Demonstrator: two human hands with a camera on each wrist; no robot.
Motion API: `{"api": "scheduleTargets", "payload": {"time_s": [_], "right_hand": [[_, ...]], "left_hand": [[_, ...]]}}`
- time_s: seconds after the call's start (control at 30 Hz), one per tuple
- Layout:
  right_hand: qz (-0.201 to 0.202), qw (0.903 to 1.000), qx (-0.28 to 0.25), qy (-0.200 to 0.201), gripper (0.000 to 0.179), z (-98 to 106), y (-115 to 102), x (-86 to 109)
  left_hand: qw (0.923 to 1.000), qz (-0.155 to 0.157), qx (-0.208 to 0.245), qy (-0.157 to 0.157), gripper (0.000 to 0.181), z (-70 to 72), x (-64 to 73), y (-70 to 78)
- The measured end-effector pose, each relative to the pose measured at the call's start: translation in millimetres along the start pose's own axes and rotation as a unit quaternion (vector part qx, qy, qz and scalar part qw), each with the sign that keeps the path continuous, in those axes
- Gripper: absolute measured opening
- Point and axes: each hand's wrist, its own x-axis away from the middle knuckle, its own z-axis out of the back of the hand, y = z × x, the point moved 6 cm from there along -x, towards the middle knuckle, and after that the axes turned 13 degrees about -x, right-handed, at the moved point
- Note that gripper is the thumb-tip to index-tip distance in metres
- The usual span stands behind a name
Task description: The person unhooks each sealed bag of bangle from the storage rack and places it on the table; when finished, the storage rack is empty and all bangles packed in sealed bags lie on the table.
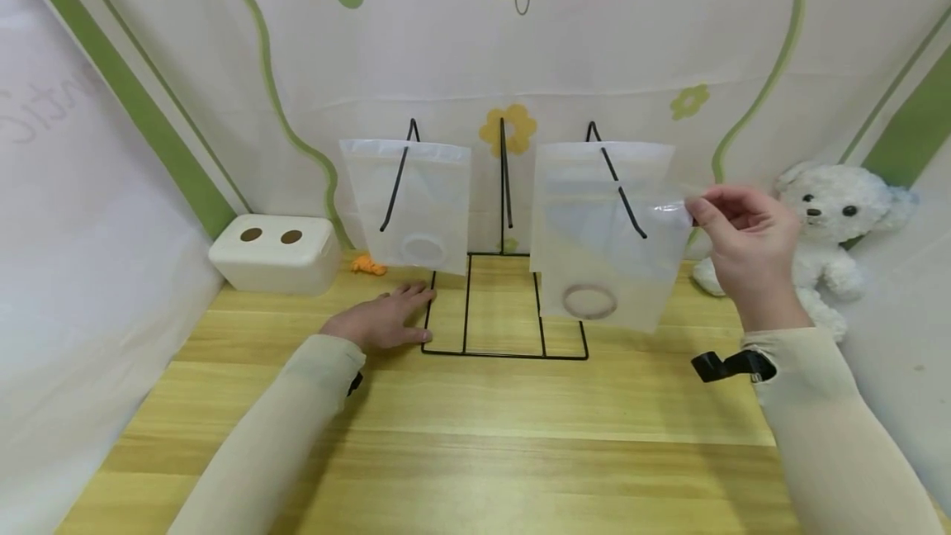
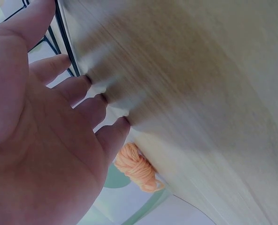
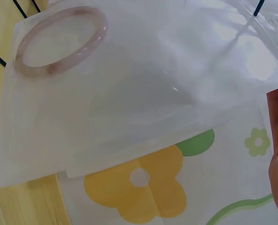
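"Behind the wooden worktop (image 1: 475,436), what is seen?"

"White cloth (image 1: 431,40), printed with flowers and green lines, is hung there. On the worktop a black wire rack (image 1: 505,355) is placed, with three hooks raised above its base."

"And where is the front bag (image 1: 609,258) to be found?"

"On the right hook (image 1: 633,213), where it is hung before a similar rear bag (image 1: 572,163). A pink bangle (image 3: 52,69) is held near its bottom."

"Is it being touched?"

"Yes, its upper right corner is pinched between the thumb and fingers of the right hand (image 1: 754,229). The left hand (image 1: 382,320) is rested on the worktop at the rack's left edge, its fingers released and stretched out."

"What else is noticed?"

"On the left hook (image 1: 392,196) another bag (image 1: 416,205) is hung, with a pale ring (image 1: 422,262) inside. Orange yarn (image 2: 136,168) and a white box (image 1: 275,271) with two round holes are set farther left. At the right, a white teddy bear (image 1: 813,250) is partly hidden by the right hand."
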Motion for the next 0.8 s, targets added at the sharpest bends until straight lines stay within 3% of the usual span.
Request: {"api": "scheduleTargets", "payload": {"time_s": [0.23, 0.8], "right_hand": [[-0.002, 0.9989, -0.047, 0.002, 0.007, 2, -3, 8.9], [0.002, 0.9958, -0.088, 0.026, 0.005, 9, -19, 29.9]], "left_hand": [[1.0, 0.002, 0.002, 0.0, 0.082, 0.4, -0.2, 1.0], [1.0, -0.004, 0.0, -0.002, 0.082, 1.1, -1.8, 3.5]]}}
